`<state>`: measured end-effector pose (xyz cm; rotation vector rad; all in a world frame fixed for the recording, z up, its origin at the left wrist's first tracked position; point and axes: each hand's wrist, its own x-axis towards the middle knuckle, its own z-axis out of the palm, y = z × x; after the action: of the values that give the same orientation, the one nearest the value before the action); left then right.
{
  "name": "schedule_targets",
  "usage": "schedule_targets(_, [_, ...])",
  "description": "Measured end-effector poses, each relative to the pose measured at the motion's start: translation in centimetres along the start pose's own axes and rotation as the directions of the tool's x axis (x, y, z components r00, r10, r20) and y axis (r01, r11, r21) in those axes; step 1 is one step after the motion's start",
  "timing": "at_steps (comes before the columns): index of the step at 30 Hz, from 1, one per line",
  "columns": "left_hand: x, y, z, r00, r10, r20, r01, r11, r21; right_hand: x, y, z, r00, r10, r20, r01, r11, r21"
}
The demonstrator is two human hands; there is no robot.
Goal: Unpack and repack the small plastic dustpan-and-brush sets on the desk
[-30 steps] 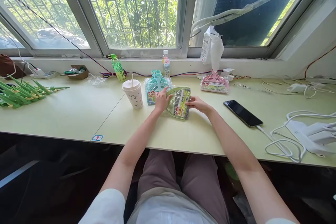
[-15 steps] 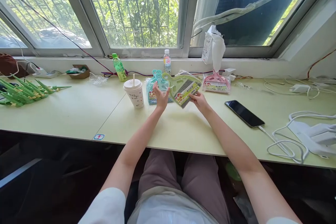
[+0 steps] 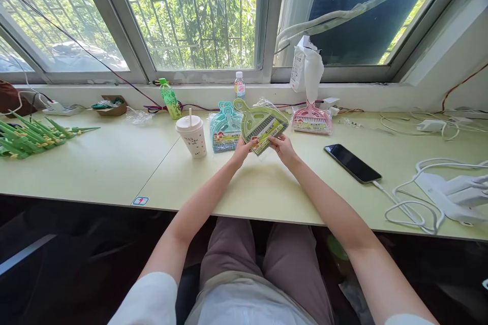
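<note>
A green mini dustpan and brush set (image 3: 263,124) in clear wrapping is held up over the table, tilted, its handle toward the upper left. My left hand (image 3: 242,151) grips its lower left edge, thumb on the front. On the lower right edge, my right hand (image 3: 282,146) is closed with the thumb over the label. Just behind and left stands a teal dustpan and brush set (image 3: 224,129), partly covered by the green one. A pink dustpan and brush set (image 3: 311,121) lies farther back to the right.
A white lidded cup with a straw (image 3: 192,137) stands left of the teal set. Behind are a green bottle (image 3: 170,99) and a clear bottle (image 3: 240,86). To the right lie a black phone (image 3: 353,163) and a white power strip (image 3: 438,195) with cables. Green plant-like pieces (image 3: 34,134) lie far left.
My left hand, spread and apart from the wrapped green set before, has come down and closed on its lower left edge. The set has shifted slightly left and tilted a little differently.
</note>
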<state>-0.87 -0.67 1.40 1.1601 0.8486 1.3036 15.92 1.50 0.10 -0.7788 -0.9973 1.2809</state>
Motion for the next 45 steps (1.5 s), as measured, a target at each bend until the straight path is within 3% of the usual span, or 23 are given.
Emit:
schedule_targets(9, [0.1,0.2,0.0,1.0,-0.007,-0.029,0.009,0.997,0.076,0.3,-0.4,-0.1,0.994,0.108,-0.004,-0.108,0.991,-0.075])
schedule_targets(14, [0.3,0.2,-0.3,1.0,0.012,0.002,-0.012,0.995,0.101,0.5,-0.5,-0.2,0.975,0.187,-0.12,-0.191,0.981,-0.022])
schedule_targets(21, [0.7,-0.3,-0.6,0.999,0.02,0.042,-0.025,0.992,0.124,1.3,-0.4,-2.0,0.963,0.135,-0.233,-0.15,0.987,-0.049])
schedule_targets(26, [1.2,-0.4,-1.1,0.999,-0.026,-0.022,0.028,0.997,0.072,1.4,-1.1,-2.3,0.964,0.203,-0.17,-0.211,0.977,-0.031])
schedule_targets(30, [1.5,0.0,-1.4,0.988,-0.096,-0.119,0.094,0.995,-0.027,1.3,-1.7,-2.5,0.969,0.242,-0.056,-0.249,0.954,-0.168])
schedule_targets(33, [1.6,0.5,-1.7,0.978,-0.158,-0.139,0.137,0.979,-0.15,1.1,-2.1,-3.1,0.984,0.122,-0.127,-0.158,0.931,-0.33])
schedule_targets(36, [1.8,0.8,-2.2,0.972,-0.203,-0.121,0.169,0.955,-0.246,0.8,-2.2,-3.8,0.962,-0.201,-0.184,0.043,0.779,-0.625])
schedule_targets(38, [1.9,0.9,-2.6,0.969,-0.232,-0.091,0.203,0.946,-0.252,0.4,-2.2,-4.1,0.926,-0.376,-0.046,0.2,0.587,-0.785])
schedule_targets(40, [1.9,1.0,-2.9,0.967,-0.248,-0.055,0.23,0.946,-0.23,0.2,-2.0,-4.1,0.9,-0.417,0.129,0.328,0.451,-0.83])
schedule_targets(42, [1.9,1.0,-3.0,0.965,-0.26,-0.035,0.247,0.946,-0.211,0.0,-2.0,-3.8,0.886,-0.408,0.219,0.396,0.421,-0.816])
schedule_targets(45, [1.7,0.9,-2.8,0.961,-0.274,-0.026,0.263,0.943,-0.204,0.1,-2.1,-3.4,0.858,-0.46,0.227,0.436,0.422,-0.795])
